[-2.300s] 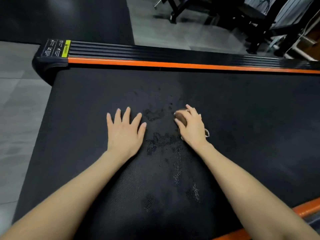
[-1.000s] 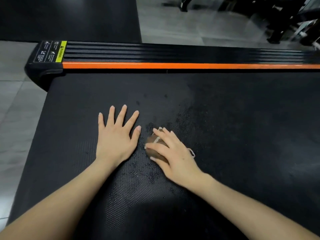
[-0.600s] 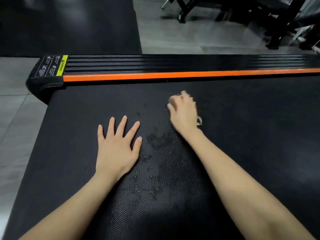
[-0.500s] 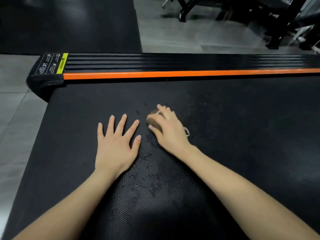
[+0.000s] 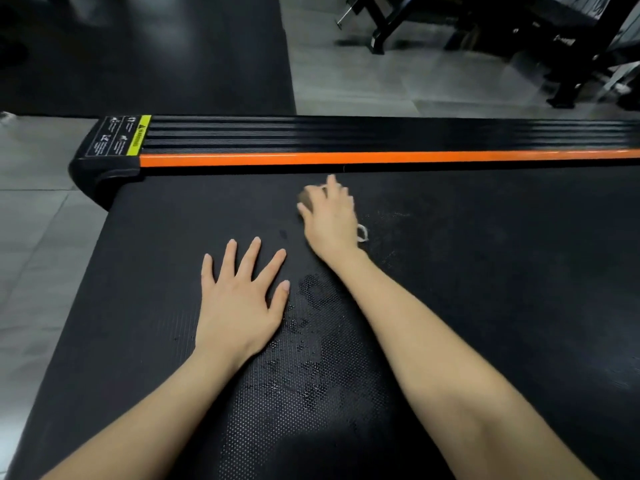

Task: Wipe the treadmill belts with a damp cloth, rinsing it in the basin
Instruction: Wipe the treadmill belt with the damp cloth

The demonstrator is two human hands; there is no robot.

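Pressing the balled cloth [image 5: 304, 200] under right hand [image 5: 330, 220], no clear long axis

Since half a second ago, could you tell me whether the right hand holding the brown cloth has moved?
Yes. The right hand slid away across the black belt, toward the orange rail.
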